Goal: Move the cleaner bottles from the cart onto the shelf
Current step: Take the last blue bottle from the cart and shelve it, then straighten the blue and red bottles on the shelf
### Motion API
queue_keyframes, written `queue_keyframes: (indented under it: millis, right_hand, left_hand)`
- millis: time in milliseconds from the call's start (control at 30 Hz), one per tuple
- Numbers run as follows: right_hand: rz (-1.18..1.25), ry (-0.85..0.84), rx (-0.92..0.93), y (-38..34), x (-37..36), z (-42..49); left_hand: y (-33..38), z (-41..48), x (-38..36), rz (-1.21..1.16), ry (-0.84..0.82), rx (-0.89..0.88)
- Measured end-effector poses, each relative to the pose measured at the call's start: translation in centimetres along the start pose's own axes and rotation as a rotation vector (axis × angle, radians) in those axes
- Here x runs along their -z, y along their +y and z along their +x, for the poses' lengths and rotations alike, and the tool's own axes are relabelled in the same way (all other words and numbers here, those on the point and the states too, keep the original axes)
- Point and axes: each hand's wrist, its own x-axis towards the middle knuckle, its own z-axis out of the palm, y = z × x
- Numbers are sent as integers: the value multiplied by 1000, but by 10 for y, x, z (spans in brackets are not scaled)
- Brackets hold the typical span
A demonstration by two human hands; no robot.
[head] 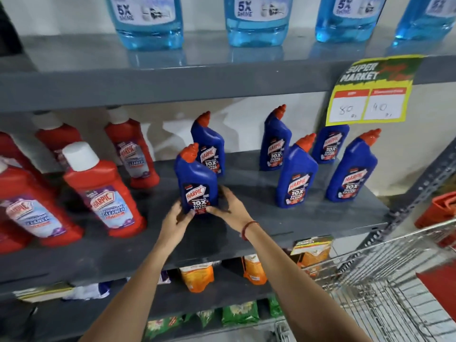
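A blue Harpic cleaner bottle [196,178] with an orange cap stands upright on the grey middle shelf [246,233]. My left hand [176,219] holds its base from the left, and my right hand [230,206] holds it from the right. Several more blue Harpic bottles [297,174] stand further back and to the right on the same shelf. The wire cart [385,287] is at the lower right; no bottles show in the part I see.
Red Harpic bathroom cleaner bottles [103,193] fill the shelf's left side. Blue liquid bottles [256,21] stand on the shelf above. A yellow price sign [370,95] hangs at upper right. Orange and green packets [197,277] lie on the lower shelves.
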Motion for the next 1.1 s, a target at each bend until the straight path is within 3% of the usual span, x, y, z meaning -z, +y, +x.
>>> queue_keyframes:
  millis: [500, 933, 1000, 1100]
  right_hand:
    - [-9, 189, -46, 32, 14, -16]
    - [-48, 182, -71, 24, 7, -20]
    - [2, 236, -89, 23, 5, -23]
    - [160, 489, -114, 20, -10, -39]
  left_hand:
    - [5, 0, -35, 78, -69, -111]
    - [6, -1, -28, 37, -73, -57]
    - [10, -4, -22, -23, -101, -9]
    - [10, -12, -1, -217, -156, 132]
